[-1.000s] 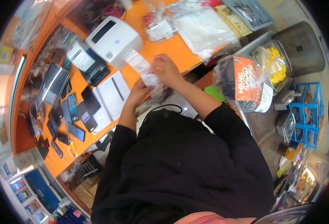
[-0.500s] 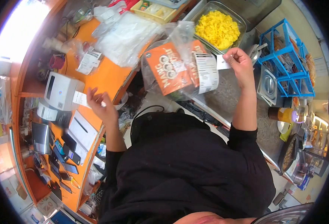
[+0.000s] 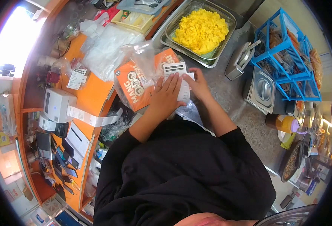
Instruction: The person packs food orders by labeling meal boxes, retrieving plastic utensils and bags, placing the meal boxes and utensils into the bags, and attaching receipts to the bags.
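An orange box in a clear plastic bag [image 3: 130, 81] lies at the edge of the steel counter, with a printed white label [image 3: 174, 68] on its right part. My left hand [image 3: 167, 96] lies flat over the label, fingers spread and pointing up. Close beside it, my right hand [image 3: 197, 83] has its fingers bent at the upper right edge of a white slip [image 3: 185, 90]. Whether the right fingers grip the slip is too small to tell. Part of the label is hidden under my left hand.
A tray of yellow food [image 3: 201, 32] stands beyond my hands. Lidded steel containers [image 3: 263, 89] and a blue rack [image 3: 286, 56] are at the right. On the orange desk [image 3: 92, 90] at the left, a white printer [image 3: 58, 105] has a long paper strip [image 3: 92, 117] hanging out.
My left hand has moved from the printer onto the bagged box. My right hand has come down and left to the label with the slip. The printer's strip is longer.
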Demonstrator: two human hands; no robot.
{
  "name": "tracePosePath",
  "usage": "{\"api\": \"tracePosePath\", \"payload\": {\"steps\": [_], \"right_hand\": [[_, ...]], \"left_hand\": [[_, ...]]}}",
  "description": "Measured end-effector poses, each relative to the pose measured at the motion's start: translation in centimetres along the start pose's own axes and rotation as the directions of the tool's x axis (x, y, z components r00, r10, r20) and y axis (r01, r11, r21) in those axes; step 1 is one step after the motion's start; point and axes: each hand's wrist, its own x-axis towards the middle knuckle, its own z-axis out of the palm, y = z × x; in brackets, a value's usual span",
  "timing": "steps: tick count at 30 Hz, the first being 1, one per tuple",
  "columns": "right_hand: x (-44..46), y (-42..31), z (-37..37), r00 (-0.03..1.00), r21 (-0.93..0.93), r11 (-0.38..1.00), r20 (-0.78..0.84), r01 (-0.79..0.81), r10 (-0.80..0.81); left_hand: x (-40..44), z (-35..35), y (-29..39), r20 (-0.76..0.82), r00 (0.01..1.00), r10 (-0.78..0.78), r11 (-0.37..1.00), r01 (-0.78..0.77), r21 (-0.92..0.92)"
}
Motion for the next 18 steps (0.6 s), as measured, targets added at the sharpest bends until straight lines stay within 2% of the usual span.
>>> {"api": "tracePosePath", "payload": {"steps": [1,4,5,8,10,12,15,16,18], "right_hand": [[0.1,0.6,0.1,0.997,0.168,0.984,0.064,-0.063,0.053],[0.7,2.3,-0.4,0.993,0.182,0.982,0.114,-0.048,0.028],[1.2,2.8,-0.6,0.992,0.201,0.979,0.124,-0.034,0.009],[1.3,5.1,-2.0,0.991,-0.236,0.968,0.126,0.081,-0.052],[0.7,2.4,-3.0,0.992,-0.220,0.967,0.054,0.127,-0.118],[0.3,-2.0,-3.1,0.980,-0.108,0.975,-0.034,0.193,-0.198],[-0.1,-8.2,-0.9,0.980,0.160,0.980,0.142,0.119,-0.143],[0.0,-10.1,0.2,0.940,-0.008,0.968,0.241,0.250,-0.240],[-0.1,-13.2,3.3,0.810,-0.285,0.802,0.456,0.525,-0.369]], "left_hand": [[-0.1,0.0,0.0,-0.009,1.000,-0.005,1.000,0.005,-0.015],[-0.3,-0.8,0.0,0.020,1.000,-0.010,0.999,0.011,-0.044],[-0.5,-1.0,-0.2,-0.020,1.000,-0.020,0.994,0.018,-0.105],[-1.2,-2.0,-1.2,-0.192,0.975,-0.109,0.968,0.060,-0.245],[-2.6,-3.4,-1.7,-0.341,0.908,-0.243,0.944,0.141,-0.297],[-4.1,-4.6,-2.7,-0.378,0.851,-0.365,0.911,0.243,-0.334],[-6.5,-4.9,-4.3,-0.434,0.773,-0.463,0.877,0.329,-0.350],[-7.1,-5.1,-4.5,-0.440,0.762,-0.475,0.872,0.340,-0.353],[-8.3,-5.4,-4.6,-0.427,0.764,-0.483,0.867,0.352,-0.352]]}}
